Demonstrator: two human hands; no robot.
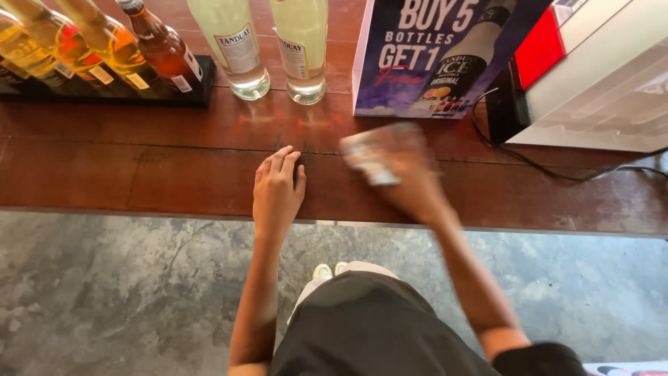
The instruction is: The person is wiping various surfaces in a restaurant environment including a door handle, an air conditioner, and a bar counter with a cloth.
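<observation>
Wooden counter (pixel 139 174), seen from above. At the back stand two clear bottles (pixel 268 49) of pale liquid, a black rack (pixel 104 90) of amber bottles and a printed sign (pixel 431 56). My left hand (pixel 277 188) lies flat on the wood, fingers together, empty. My right hand (pixel 400 174), blurred, grips a small clear packet (pixel 372 157) just above the counter, before the sign.

Left hand (pixel 277 186) lies flat, palm down, fingers together; right hand (pixel 400 167), blurred, is raised with arm extended.

blurred pale cloth (pixel 372 157), bunched, held against wooden counter (pixel 174 174)
</observation>
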